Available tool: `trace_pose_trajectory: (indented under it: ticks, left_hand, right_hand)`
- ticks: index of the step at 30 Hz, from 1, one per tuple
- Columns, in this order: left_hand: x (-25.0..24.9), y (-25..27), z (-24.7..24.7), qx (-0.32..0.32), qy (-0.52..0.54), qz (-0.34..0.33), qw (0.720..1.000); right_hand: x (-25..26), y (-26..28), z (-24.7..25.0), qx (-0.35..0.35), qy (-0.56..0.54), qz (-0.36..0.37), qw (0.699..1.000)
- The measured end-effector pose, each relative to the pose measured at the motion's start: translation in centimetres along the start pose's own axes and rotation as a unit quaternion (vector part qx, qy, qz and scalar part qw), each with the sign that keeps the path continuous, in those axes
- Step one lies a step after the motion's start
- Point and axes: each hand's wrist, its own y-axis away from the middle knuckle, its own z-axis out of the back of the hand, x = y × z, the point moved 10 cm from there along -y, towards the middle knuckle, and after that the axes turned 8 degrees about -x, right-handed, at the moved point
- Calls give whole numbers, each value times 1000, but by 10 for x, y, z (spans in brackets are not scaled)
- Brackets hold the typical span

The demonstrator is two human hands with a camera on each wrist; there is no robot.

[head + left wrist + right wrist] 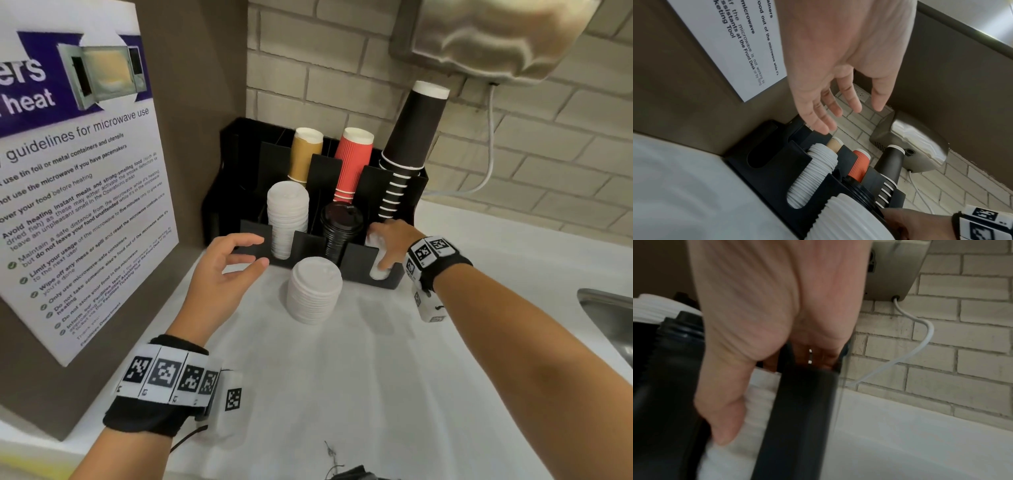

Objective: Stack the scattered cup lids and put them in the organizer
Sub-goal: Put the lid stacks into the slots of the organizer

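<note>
A black organizer (236, 192) stands against the brick wall. My right hand (381, 247) reaches into its front right slot and grips a short stack of white lids (379, 274). In the right wrist view my thumb (725, 421) presses on those white lids (760, 402) through the slot's front gap, while the fingers are hidden behind the black wall (801, 418). A second stack of white lids (314, 291) stands loose on the counter before the organizer. My left hand (262, 251) hovers open and empty near the organizer's front left corner; its fingers (838, 105) are spread.
Other slots hold a tall stack of white lids (287, 216), black lids (340, 226), and brown (305, 154), red (352, 161) and black cups (409, 144). A microwave poster (78, 171) is at left, a sink (609, 315) at right, a metal wall unit (489, 41) above.
</note>
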Motion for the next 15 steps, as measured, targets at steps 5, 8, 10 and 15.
trace_pose_trajectory:
  ticks: [5,8,10,15]
  left_hand:
    - [1,0,-1,3,-4,4,1000]
    - [1,0,-2,5,-8,6,1000]
    - [1,0,-3,6,-11,6,1000]
    - [2,-1,-6,8,-20,9,1000]
  right_hand:
    - [2,-2,-18,24,32,1,999]
    - [4,0,-23,32,41,-1,999]
    - [1,1,-18,26,11,-9,1000]
    - [3,9,-17,40,1,-13,999]
